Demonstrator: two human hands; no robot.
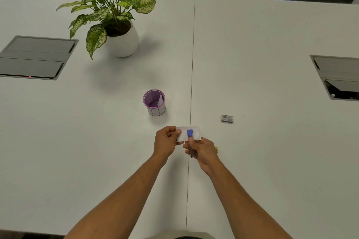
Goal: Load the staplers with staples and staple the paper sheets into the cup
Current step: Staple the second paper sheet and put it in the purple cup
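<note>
Purple cup (154,103) holds paper (curled white sheet (160,100)); upright.

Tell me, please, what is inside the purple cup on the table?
Inside the purple cup, a white paper sheet leans against the right inner wall, above the bare purple floor. The near wall hides the sheet's lower part, so staples cannot be confirmed.

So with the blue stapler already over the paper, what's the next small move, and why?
Probably squeeze: the right hand holds the blue stapler across the paper sheets, which the left hand pinches steady. Then the sheets go into the purple cup.
</note>
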